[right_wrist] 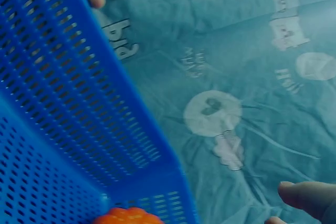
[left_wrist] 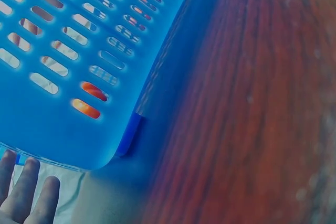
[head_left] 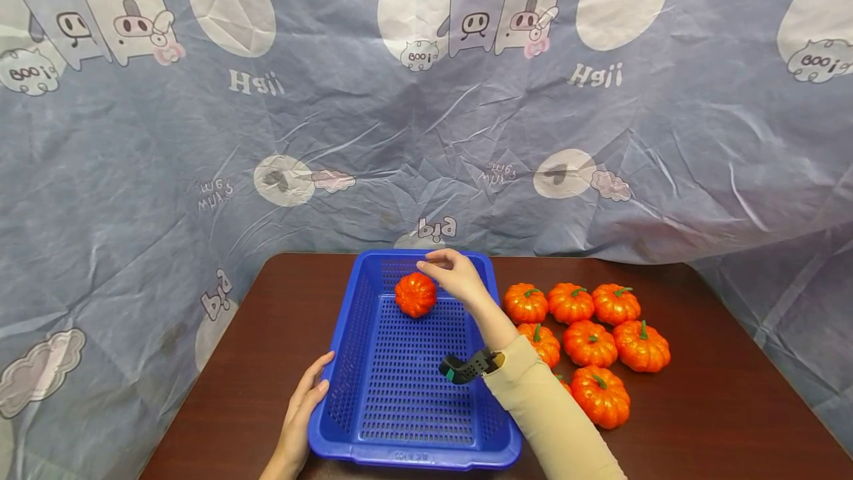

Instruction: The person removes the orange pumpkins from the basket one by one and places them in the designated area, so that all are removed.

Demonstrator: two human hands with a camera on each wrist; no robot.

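A single small orange pumpkin (head_left: 416, 295) lies in the far end of a blue plastic basket (head_left: 417, 458), and its top shows in the right wrist view at the bottom (right_wrist: 128, 217). Just above and to the right of it is my right hand (head_left: 456, 276), fingers loosely bent and holding nothing, over the far right part of the basket. My left hand (head_left: 303, 410) rests along the basket's left rim with its fingers stretched out. In the left wrist view, the fingers (left_wrist: 25, 184) sit by the rim, and orange shows through the slots of the wall.
Several more orange pumpkins (head_left: 590, 344) with green stems stand grouped right of the basket, some partly behind my right sleeve (head_left: 546, 406). A dark brown table (head_left: 720, 398) carries everything. A grey-blue printed cloth (head_left: 373, 139) hangs behind it and at the sides.
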